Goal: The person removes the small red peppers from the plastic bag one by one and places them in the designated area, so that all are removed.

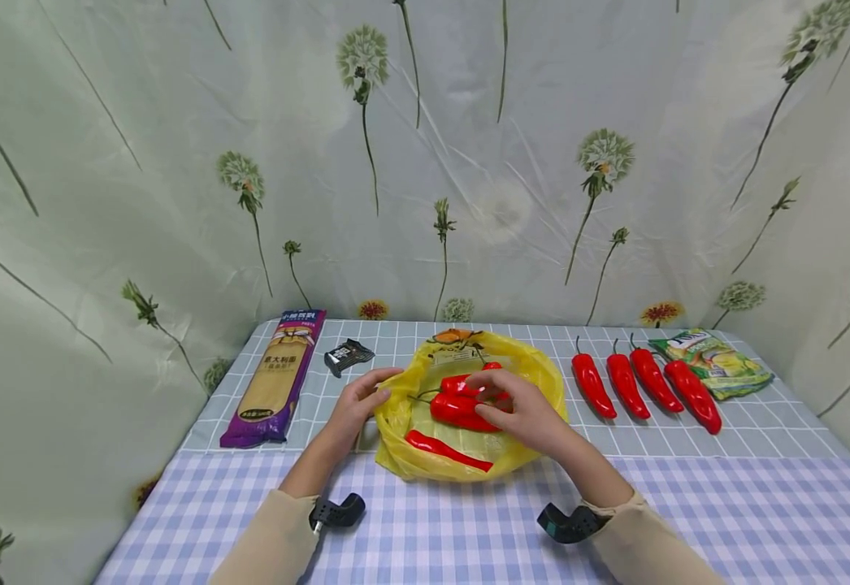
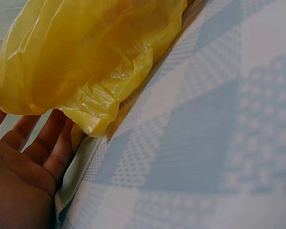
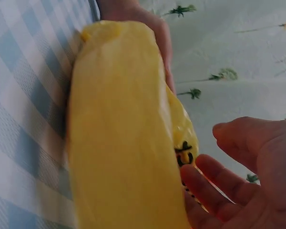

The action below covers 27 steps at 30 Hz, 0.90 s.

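Note:
A yellow plastic bag (image 1: 432, 467) lies with its mouth spread wide in the middle of the table. Inside are several red chili peppers (image 1: 457, 412), partly covered by the right hand. At the bag's left rim, my left hand (image 1: 355, 406) holds the plastic between thumb and fingers; in the left wrist view its fingers reach behind the yellow film. Over the bag's mouth hovers my right hand (image 1: 516, 410), just above the peppers. The right wrist view shows its thumb and fingers apart, and I see nothing between them there.
Right of the bag, several red peppers (image 1: 626, 386) lie in a row beside a green snack packet (image 1: 713, 363). On the left are a purple pasta packet (image 1: 276, 374) and a small black packet (image 1: 349, 355). A flowered curtain (image 1: 498, 162) hangs behind the table.

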Available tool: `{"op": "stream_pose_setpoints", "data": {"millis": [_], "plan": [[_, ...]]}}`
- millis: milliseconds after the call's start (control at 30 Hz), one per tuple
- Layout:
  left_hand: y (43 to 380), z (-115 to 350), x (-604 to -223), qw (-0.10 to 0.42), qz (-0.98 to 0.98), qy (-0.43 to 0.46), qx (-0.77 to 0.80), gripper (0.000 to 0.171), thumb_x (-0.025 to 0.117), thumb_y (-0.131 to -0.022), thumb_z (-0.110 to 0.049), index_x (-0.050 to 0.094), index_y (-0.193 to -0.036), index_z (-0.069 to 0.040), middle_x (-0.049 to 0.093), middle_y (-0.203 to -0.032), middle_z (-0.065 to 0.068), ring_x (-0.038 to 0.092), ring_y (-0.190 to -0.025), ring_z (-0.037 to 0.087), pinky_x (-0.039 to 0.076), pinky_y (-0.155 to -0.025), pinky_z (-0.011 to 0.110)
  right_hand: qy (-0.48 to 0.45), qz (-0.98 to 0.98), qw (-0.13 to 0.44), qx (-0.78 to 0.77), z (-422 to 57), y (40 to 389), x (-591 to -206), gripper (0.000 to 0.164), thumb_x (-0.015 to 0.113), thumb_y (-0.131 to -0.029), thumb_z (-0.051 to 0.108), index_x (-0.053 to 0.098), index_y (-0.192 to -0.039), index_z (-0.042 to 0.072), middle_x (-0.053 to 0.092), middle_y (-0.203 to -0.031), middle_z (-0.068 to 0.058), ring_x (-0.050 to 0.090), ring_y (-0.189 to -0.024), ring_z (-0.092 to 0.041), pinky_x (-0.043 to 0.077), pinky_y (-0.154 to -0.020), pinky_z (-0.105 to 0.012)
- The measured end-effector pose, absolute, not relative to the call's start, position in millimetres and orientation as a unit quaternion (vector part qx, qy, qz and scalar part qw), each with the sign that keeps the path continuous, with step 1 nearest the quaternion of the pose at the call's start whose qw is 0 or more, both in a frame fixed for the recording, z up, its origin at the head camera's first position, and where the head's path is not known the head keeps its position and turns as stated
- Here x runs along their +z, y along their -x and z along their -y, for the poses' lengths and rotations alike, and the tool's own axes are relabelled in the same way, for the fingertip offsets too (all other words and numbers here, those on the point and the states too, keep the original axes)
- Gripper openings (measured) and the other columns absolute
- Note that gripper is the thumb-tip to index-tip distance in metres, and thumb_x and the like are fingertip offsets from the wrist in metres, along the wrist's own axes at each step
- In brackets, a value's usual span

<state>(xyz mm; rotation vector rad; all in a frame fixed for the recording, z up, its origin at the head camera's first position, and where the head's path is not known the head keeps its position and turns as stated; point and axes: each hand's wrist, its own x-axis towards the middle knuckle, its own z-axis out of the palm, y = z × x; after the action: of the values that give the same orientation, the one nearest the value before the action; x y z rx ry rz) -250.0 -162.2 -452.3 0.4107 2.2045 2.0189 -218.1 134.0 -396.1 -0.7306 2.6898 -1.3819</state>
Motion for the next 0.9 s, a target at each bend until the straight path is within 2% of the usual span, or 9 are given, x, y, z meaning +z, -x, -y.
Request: {"op": "stream_pose_setpoints", "data": {"millis": [267, 467, 667, 900], "plan": [[251.0, 161.5, -454.1, 0.062, -0.723, -0.146, 0.672, 0.045, 0.05, -0.101, -0.02, 0.051, -0.142, -0.001, 0.052, -0.146, 0.023, 0.062, -0.112, 0.008, 0.051, -0.093, 0.019, 0.294, -0.845, 0.07, -0.441, -123.0, 211.2, -402.1, 0.038, 0.071, -0.091, 0.012, 0.062, -0.127, 0.012, 0.066, -0.126, -0.008, 0.067, -0.11, -0.026, 0.057, -0.095, -0.04], [251.3, 161.4, -453.7, 0.058, -0.728, -0.134, 0.67, 0.043, 0.05, -0.101, -0.02, 0.052, -0.141, -0.003, 0.054, -0.145, 0.02, 0.062, -0.11, 0.005, 0.051, -0.093, 0.02, 0.283, -0.837, 0.122, -0.453, -116.1, 207.3, -403.5, 0.038, 0.072, -0.091, 0.02, 0.063, -0.128, 0.016, 0.067, -0.127, -0.005, 0.066, -0.111, -0.022, 0.057, -0.094, -0.032], [250.9, 161.7, -454.1, 0.059, -0.727, -0.133, 0.671, 0.043, 0.05, -0.101, -0.019, 0.053, -0.141, -0.003, 0.055, -0.145, 0.019, 0.063, -0.11, 0.006, 0.052, -0.093, 0.02, 0.288, -0.828, 0.153, -0.456, -110.4, 205.7, -409.2, 0.038, 0.071, -0.092, 0.019, 0.062, -0.128, 0.012, 0.066, -0.126, -0.009, 0.067, -0.107, -0.021, 0.056, -0.092, -0.028], [250.5, 162.3, -452.8, 0.063, -0.727, -0.139, 0.669, 0.044, 0.051, -0.101, -0.022, 0.052, -0.142, -0.005, 0.054, -0.146, 0.019, 0.062, -0.112, 0.007, 0.051, -0.094, 0.02, 0.296, -0.824, 0.165, -0.454, -104.8, 203.0, -414.4, 0.033, 0.069, -0.094, 0.02, 0.063, -0.126, 0.014, 0.067, -0.123, -0.003, 0.066, -0.109, -0.019, 0.057, -0.092, -0.031]]}}
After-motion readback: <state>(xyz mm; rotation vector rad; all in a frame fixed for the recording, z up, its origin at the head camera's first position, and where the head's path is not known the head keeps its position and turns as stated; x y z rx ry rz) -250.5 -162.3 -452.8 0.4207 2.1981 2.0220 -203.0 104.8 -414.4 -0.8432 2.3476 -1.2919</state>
